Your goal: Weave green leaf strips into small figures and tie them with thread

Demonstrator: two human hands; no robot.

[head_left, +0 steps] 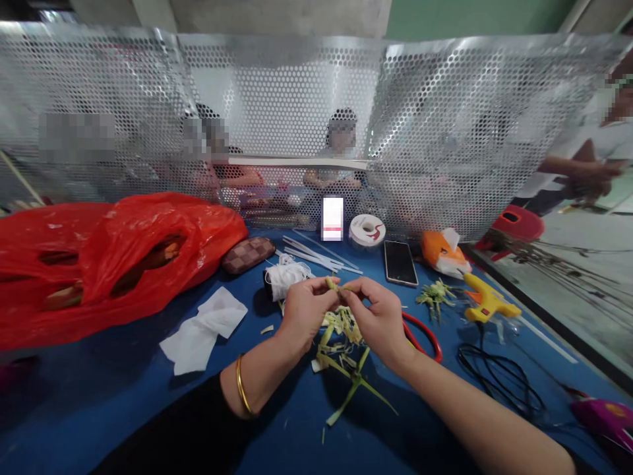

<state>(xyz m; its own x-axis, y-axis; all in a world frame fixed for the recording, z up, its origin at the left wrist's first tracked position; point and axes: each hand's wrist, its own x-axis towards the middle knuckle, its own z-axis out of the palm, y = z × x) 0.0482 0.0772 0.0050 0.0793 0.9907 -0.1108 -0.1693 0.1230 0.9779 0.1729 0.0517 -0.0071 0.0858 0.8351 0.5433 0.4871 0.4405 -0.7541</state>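
In the head view, my left hand (305, 310) and my right hand (378, 318) meet over the middle of the table. Their fingertips pinch a small pale-green leaf strip (332, 285), mostly covered by the fingers. Below them lies a pile of cut leaf scraps (341, 324). Closer to me is a piece of crossed green leaf strips (357, 381) with long ends. A red looped handle (431, 335), apparently of scissors, shows beside my right hand. Left of my left hand is a roll of white string (285, 277).
A red plastic bag (163, 257), patterned case (248, 255) and white tissue (204, 330) lie left. Toward the back stand a ribbon roll (366, 231) and phone (400, 262). On the right are a tissue pack (445, 252), yellow glue gun (489, 302) and black cord (499, 376). A perforated metal screen (297, 86) closes the back.
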